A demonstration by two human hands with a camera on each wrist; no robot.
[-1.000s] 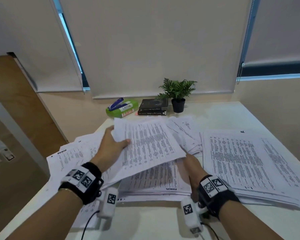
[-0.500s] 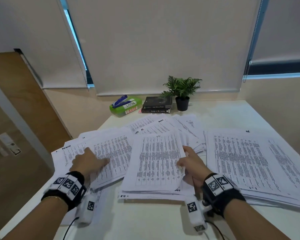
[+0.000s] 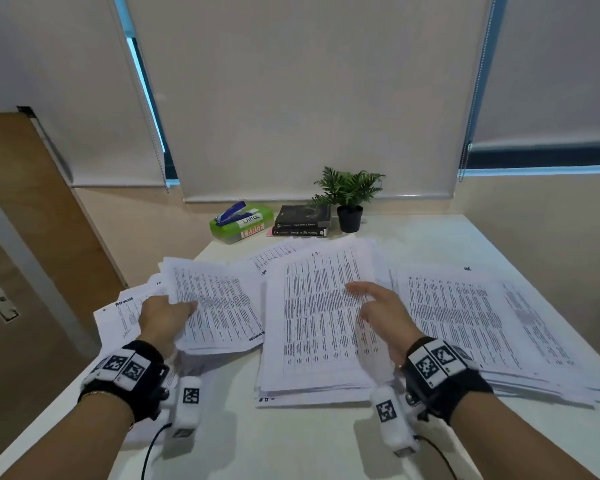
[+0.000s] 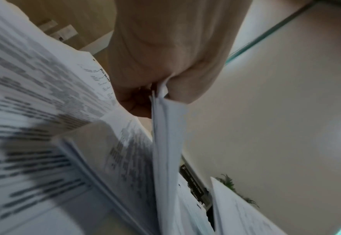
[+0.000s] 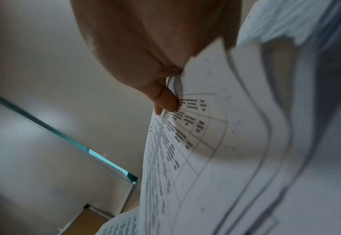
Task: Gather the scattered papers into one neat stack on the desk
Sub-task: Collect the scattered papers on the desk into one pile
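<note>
Papers lie in three loose piles across the white counter (image 3: 302, 441). Left hand (image 3: 165, 318) pinches a sheaf (image 3: 215, 306) lifted off the left pile; right hand (image 3: 383, 317) rests with straight fingers on the middle stack (image 3: 312, 327). Gathering is midway; next, that sheaf likely lands squarely on the middle stack.

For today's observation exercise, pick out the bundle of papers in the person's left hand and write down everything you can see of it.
The bundle of papers is several white sheets printed with dense rows of dark text, thin and flexible. The left hand pinches its left edge, thumb on top, fingers beneath, as the left wrist view confirms. It is lifted at a tilt above other scattered sheets on the desk's left side, beside the middle stack. Handwriting marks its near corner.
</note>
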